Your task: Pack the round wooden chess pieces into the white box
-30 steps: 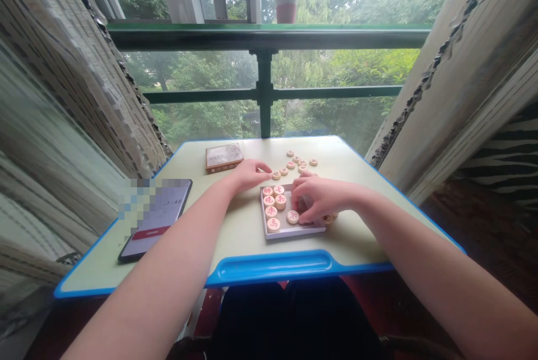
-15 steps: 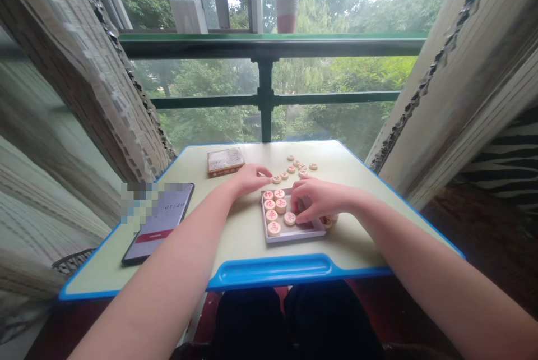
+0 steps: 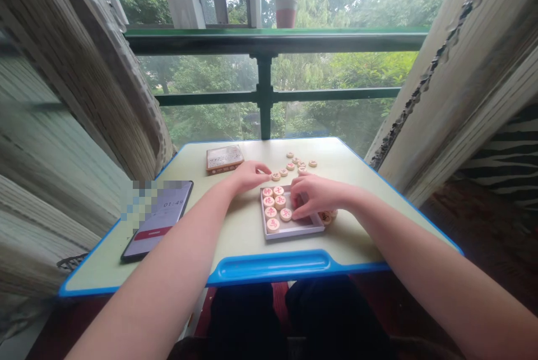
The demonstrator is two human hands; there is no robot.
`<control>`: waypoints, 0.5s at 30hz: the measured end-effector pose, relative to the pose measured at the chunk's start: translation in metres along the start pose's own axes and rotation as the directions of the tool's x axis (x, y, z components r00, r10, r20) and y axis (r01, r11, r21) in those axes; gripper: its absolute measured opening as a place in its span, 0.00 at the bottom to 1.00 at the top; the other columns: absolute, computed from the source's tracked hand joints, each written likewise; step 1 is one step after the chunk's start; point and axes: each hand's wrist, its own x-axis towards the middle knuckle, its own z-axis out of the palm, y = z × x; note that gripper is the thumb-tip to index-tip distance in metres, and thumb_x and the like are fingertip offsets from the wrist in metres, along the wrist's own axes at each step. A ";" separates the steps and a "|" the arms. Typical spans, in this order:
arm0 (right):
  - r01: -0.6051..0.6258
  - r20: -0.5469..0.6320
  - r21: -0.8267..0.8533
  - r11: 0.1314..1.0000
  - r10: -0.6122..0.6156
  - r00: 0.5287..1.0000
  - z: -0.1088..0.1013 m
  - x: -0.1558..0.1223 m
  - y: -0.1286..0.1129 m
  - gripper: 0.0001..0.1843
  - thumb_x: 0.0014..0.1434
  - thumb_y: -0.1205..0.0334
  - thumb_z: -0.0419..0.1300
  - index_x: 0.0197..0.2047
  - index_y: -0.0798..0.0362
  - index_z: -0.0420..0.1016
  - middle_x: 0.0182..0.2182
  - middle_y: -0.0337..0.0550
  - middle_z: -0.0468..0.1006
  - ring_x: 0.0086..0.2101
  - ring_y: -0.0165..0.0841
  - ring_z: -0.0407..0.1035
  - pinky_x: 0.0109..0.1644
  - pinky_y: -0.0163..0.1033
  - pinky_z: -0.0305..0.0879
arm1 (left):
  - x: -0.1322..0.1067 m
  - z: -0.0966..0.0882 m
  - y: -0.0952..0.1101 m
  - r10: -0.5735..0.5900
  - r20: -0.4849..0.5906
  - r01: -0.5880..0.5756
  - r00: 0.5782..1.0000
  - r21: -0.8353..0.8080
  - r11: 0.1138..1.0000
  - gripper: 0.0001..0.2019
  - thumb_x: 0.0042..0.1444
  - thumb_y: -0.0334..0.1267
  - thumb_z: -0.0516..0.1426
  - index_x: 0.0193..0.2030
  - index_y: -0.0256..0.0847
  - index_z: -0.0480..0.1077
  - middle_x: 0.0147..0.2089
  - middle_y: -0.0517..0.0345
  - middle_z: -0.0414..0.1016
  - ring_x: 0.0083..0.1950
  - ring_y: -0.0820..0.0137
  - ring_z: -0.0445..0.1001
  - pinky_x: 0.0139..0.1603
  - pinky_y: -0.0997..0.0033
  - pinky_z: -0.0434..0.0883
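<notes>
A shallow box tray (image 3: 295, 235) holds several round wooden Chinese chess pieces with red characters, set in two columns at its left. Over the tray's right part, my right hand (image 3: 315, 192) has its fingers bent down and spread from the thumb. The thumb touches the edge of a red-marked piece (image 3: 286, 215) lying in the tray. My left hand (image 3: 250, 175) rests behind the tray, fingers apart, their tips beside a loose piece (image 3: 276, 176) on the table. More pieces (image 3: 326, 217) show partly behind my right wrist.
Loose pieces (image 3: 290, 166) lie scattered at the back of the table (image 3: 361, 180). A patterned box lid (image 3: 225, 157) sits at the back left, and a phone (image 3: 157, 225) lies at the left. A blue pen groove (image 3: 273, 268) runs along the front edge.
My right thumb has pushed the red-marked piece slightly left and back, closer to the left columns in the tray. My left hand stays almost still.
</notes>
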 end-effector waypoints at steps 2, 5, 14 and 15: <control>0.007 -0.006 -0.013 1.000 -0.008 1.000 0.000 0.000 -0.001 0.15 0.44 0.48 0.63 0.24 0.53 0.73 0.29 0.42 0.72 0.39 0.38 0.61 0.39 0.38 0.57 | 0.001 0.000 -0.001 0.003 0.001 -0.003 1.000 0.002 1.000 0.17 0.43 0.43 0.57 0.38 0.37 0.76 0.30 0.57 0.73 0.30 0.71 0.68 0.34 0.73 0.65; 0.011 -0.007 -0.032 0.999 -0.011 1.000 0.001 0.001 -0.001 0.15 0.44 0.48 0.63 0.23 0.53 0.72 0.28 0.42 0.72 0.39 0.38 0.61 0.38 0.37 0.57 | 0.002 0.001 -0.002 0.005 -0.005 -0.005 1.000 0.010 1.000 0.16 0.43 0.43 0.57 0.38 0.37 0.76 0.27 0.58 0.72 0.29 0.71 0.67 0.34 0.73 0.64; -0.004 -0.016 -0.060 0.998 0.004 1.000 0.001 0.002 -0.001 0.21 0.43 0.42 0.62 0.23 0.53 0.72 0.29 0.42 0.71 0.38 0.37 0.60 0.36 0.36 0.55 | 0.001 0.000 -0.001 0.014 0.002 -0.014 1.000 0.018 1.000 0.16 0.43 0.43 0.57 0.38 0.38 0.76 0.29 0.57 0.72 0.29 0.72 0.67 0.32 0.74 0.64; -0.009 -0.018 -0.062 0.998 0.008 1.000 0.001 0.002 -0.002 0.21 0.43 0.41 0.62 0.23 0.53 0.72 0.29 0.43 0.71 0.38 0.37 0.61 0.36 0.36 0.55 | 0.001 0.000 -0.001 0.011 0.004 -0.011 1.000 0.017 1.000 0.16 0.43 0.43 0.57 0.38 0.38 0.76 0.28 0.58 0.72 0.29 0.72 0.67 0.32 0.74 0.64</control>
